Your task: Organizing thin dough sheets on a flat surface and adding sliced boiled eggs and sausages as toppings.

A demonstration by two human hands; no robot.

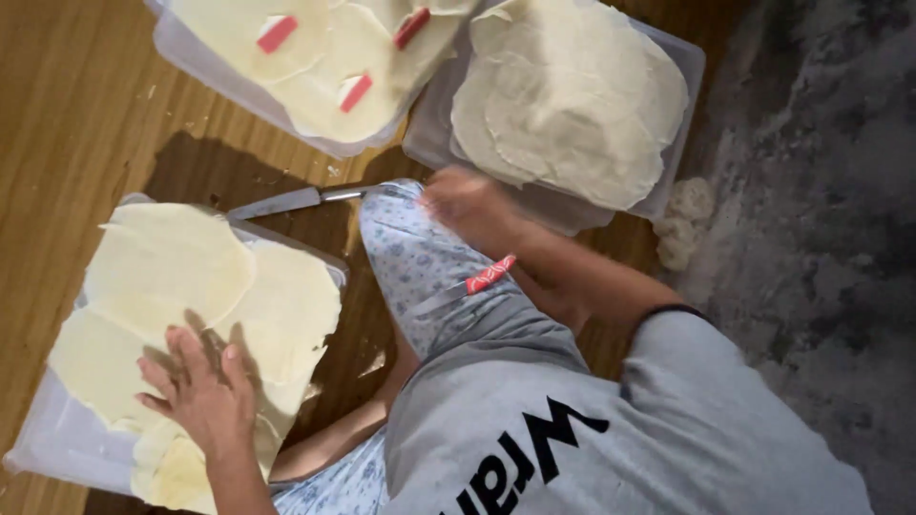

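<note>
The left hand (205,386) lies flat, fingers spread and released, on thin, pale yellow dough sheets (191,286) stacked on a clear plastic tray (43,439) at the near left. The sheets are smooth, floppy and irregular in outline, their edges overlapping. The right hand (468,205) is blurred near the middle, just beside a far right tray (687,67) heaped with greyer, matte sheets (572,95); whether it grips anything cannot be told. A third tray (191,52) at the far left holds cream sheets with small red strips (277,33) lying on them. A knife (296,200) with a steel blade lies on the brown wood-grain floor (67,124) between the trays. Another red-handled knife (472,283) rests on the person's blue-patterned knee. A lump of rough dough (682,224) sits at the right, where the wood meets grey, mottled concrete (821,191).
</note>
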